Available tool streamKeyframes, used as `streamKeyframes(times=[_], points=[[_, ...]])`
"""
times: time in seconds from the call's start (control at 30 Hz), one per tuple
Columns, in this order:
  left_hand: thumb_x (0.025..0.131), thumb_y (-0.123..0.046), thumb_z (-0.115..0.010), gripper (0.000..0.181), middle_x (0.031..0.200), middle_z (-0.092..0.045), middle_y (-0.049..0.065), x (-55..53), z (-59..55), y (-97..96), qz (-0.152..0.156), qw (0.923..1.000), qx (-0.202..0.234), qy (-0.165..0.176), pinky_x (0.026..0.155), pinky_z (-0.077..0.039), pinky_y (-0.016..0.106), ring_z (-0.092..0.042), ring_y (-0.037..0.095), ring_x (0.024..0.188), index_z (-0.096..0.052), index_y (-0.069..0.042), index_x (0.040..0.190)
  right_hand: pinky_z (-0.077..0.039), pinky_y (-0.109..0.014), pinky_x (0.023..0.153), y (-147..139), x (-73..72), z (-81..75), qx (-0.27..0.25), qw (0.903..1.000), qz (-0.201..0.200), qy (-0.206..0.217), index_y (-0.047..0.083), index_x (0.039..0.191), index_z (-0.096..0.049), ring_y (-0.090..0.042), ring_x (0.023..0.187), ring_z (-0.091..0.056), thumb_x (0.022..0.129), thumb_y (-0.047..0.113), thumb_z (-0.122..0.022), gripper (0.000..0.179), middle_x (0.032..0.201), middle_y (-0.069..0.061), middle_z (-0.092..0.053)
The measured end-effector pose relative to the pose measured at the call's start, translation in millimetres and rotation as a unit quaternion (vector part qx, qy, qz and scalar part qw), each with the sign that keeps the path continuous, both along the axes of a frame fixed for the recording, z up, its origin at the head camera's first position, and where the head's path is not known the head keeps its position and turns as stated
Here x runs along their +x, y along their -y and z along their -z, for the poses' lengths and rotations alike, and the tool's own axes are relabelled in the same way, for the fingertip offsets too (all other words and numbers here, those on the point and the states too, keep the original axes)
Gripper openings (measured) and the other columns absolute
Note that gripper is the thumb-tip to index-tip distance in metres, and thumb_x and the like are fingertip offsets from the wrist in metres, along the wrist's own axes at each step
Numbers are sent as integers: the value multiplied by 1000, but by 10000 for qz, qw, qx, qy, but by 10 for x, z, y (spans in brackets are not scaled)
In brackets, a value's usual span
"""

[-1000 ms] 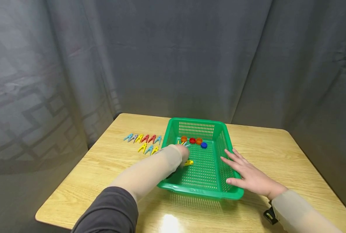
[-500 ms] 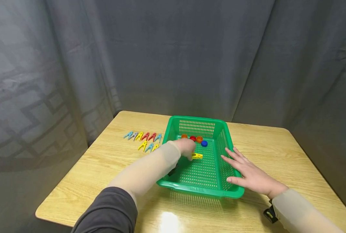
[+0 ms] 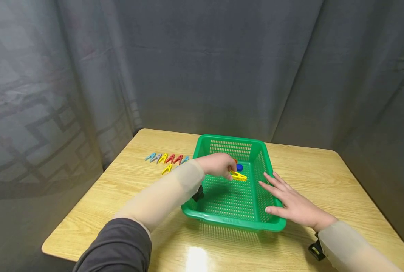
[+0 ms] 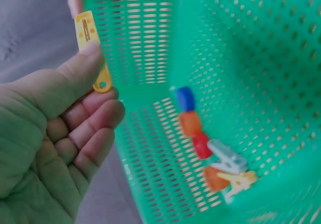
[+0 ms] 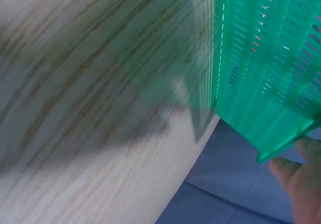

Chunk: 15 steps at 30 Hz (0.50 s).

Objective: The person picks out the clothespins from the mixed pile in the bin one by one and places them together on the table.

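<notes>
My left hand (image 3: 219, 165) pinches a yellow clothespin (image 3: 239, 176) between thumb and fingers, held above the floor of the green plastic basket (image 3: 229, 223). In the left wrist view the thumb lies across the clothespin (image 4: 84, 23). Down in the basket lie a blue cap (image 4: 185, 99), a red cap (image 4: 201, 145) and two orange caps, one of them the orange cap (image 4: 189, 123). Beside these are a pale blue clothespin (image 4: 227, 156) and another yellow clothespin (image 4: 239, 181). With fingers spread, my right hand (image 3: 291, 202) rests on the basket's right rim.
To the basket's left, several clothespins stand in rows on the wooden table (image 3: 120, 204), among them a red clothespin (image 3: 170, 159) and a yellow clothespin (image 3: 167, 169). My left forearm covers part of the rows. Grey curtains (image 3: 205, 75) hang behind the table and along its sides.
My left hand has lifted the yellow clothespin from the basket floor and moved it to the right and away from me. The right hand stays on the rim.
</notes>
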<state>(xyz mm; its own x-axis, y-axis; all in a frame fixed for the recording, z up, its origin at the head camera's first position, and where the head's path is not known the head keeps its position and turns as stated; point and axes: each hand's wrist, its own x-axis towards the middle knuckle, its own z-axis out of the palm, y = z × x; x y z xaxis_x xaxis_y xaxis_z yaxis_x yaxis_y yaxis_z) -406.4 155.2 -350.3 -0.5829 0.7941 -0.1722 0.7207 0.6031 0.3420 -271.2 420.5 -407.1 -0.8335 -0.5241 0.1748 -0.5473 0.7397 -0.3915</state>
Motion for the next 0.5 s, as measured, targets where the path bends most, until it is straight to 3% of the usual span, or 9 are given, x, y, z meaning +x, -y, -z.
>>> streamKeyframes(times=[0.2, 0.5], points=[[84, -24, -75, 32, 104, -64, -2, -1, -158, 198, 272, 9992, 284, -83, 81, -45, 22, -55, 10, 90, -70, -12, 113, -24, -73, 95, 16, -14, 25, 28, 10000, 1, 10, 18, 151, -33, -29, 147, 1, 90, 34, -65, 71, 160, -3, -13], [85, -19, -74, 32, 104, -64, 0, -77, -287, 594, 296, 9966, 770, -58, 82, -47, 23, -58, 10, 91, -69, -10, 115, -25, -72, 96, 16, -34, 35, 123, 9999, 25, -80, 22, 151, -32, -28, 147, 0, 90, 39, -65, 71, 160, -3, -14]])
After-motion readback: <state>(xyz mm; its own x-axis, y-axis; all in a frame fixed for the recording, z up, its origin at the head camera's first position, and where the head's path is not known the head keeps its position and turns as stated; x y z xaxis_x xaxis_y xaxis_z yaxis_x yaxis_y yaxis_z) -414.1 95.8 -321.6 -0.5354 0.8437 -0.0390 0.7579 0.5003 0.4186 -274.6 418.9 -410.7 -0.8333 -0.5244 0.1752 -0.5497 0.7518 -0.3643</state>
